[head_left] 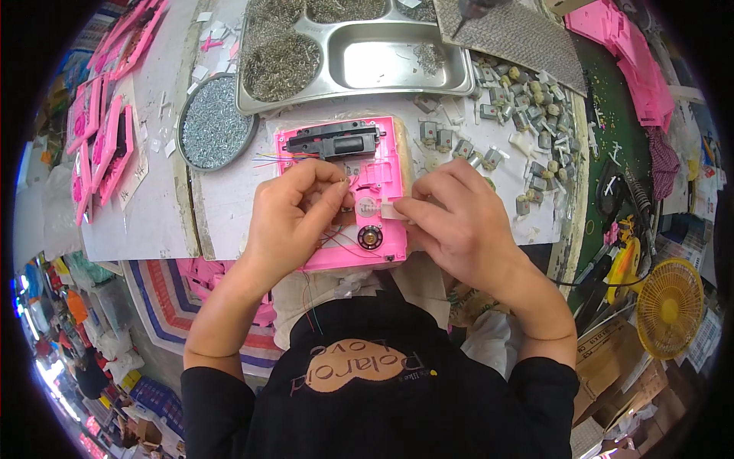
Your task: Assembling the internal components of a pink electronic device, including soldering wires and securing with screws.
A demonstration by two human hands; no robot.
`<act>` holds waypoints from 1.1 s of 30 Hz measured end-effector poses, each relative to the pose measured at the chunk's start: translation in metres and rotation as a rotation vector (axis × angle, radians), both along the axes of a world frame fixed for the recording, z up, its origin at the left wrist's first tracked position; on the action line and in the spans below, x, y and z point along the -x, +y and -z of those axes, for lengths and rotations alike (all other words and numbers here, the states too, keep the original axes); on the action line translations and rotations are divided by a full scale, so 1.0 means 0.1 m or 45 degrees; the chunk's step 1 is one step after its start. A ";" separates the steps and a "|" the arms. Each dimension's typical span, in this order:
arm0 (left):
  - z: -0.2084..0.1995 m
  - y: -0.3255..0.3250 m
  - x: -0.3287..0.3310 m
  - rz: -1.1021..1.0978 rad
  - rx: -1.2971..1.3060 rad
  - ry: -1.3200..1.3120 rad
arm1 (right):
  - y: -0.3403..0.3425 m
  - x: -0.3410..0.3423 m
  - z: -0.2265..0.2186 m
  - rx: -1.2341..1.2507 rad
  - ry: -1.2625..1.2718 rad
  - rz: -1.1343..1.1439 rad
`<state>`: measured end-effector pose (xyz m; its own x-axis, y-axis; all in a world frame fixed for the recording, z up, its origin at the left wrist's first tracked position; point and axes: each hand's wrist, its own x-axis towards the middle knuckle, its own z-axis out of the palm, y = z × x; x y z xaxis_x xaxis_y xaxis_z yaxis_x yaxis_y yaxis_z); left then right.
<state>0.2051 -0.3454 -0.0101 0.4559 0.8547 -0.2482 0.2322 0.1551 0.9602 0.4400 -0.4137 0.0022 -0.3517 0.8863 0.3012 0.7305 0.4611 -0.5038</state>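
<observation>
A pink plastic housing (391, 241) lies before me, open side up. Across its far part sits a black mechanism (335, 141), and a round black speaker (371, 237) is fitted near its close edge. My left hand (294, 214) is over the housing's left side, thumb and forefinger pinched together near thin coloured wires (287, 159); whatever they hold is too small to tell. On the right side, my right hand (462, 222) pinches a small white plastic piece (393, 210), next to a pale round disc (368, 206). The fingers partly cover the housing's middle.
Beyond the housing stands a metal tray (359, 93) with screws in its compartments. A round dish (216, 122) of small screws is at the left. Several small grey motors (527, 115) lie loose at the right. More pink housings (115, 145) are stacked far left. A screwdriver tip (460, 29) hangs above.
</observation>
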 end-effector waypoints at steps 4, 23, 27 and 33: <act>0.08 -0.07 -0.01 0.030 -0.178 0.037 | 0.13 0.10 -0.06 -0.075 -0.161 -0.157; 0.24 -0.10 0.00 0.168 -0.525 0.036 | 0.09 0.15 0.27 0.051 0.253 -0.036; 0.19 -0.09 -0.02 0.291 -0.798 0.217 | 0.10 0.15 0.29 0.146 0.310 0.028; 0.21 -0.09 0.06 0.451 -1.134 0.283 | -0.01 0.16 0.34 0.115 0.248 0.086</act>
<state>0.1992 -0.3549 -0.0308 0.7426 0.5939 0.3096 0.3150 -0.7176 0.6211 0.4236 -0.4150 -0.0317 -0.2335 0.9323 0.2761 0.6433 0.3610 -0.6751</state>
